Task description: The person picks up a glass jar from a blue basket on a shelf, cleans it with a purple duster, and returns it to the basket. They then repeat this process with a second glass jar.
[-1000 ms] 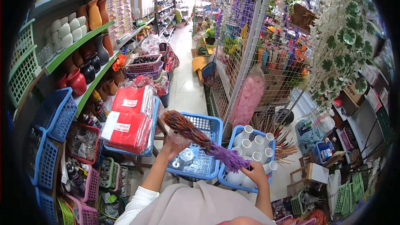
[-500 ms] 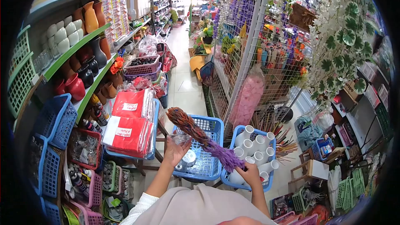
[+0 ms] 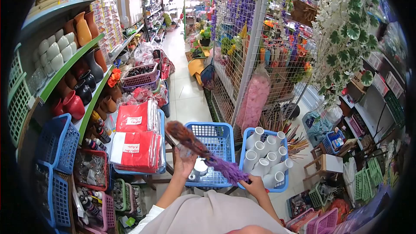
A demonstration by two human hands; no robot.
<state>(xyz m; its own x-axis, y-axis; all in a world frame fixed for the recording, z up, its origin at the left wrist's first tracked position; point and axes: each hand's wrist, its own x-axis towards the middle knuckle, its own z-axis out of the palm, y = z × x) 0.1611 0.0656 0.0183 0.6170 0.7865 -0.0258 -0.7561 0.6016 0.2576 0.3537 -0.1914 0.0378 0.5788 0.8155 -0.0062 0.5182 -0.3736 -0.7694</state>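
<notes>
My right hand is closed round the purple end of a long fluffy duster, which slants up to the left to a brown, motion-blurred end. My left hand is closed round a small clear container, partly hidden behind the duster and the fingers. Beneath the duster is a blue plastic basket with a few white round items in it. Close to my right hand, another blue basket holds several white vases.
Red and white packets lie in a stack at the left. Shelves of vases and stacked blue baskets line that side. A wire mesh rack stands ahead on the right. A tiled aisle runs forward between them.
The brown end of the duster has swung slightly down and left and is now blurred. The view has shifted a little; both hands keep their holds.
</notes>
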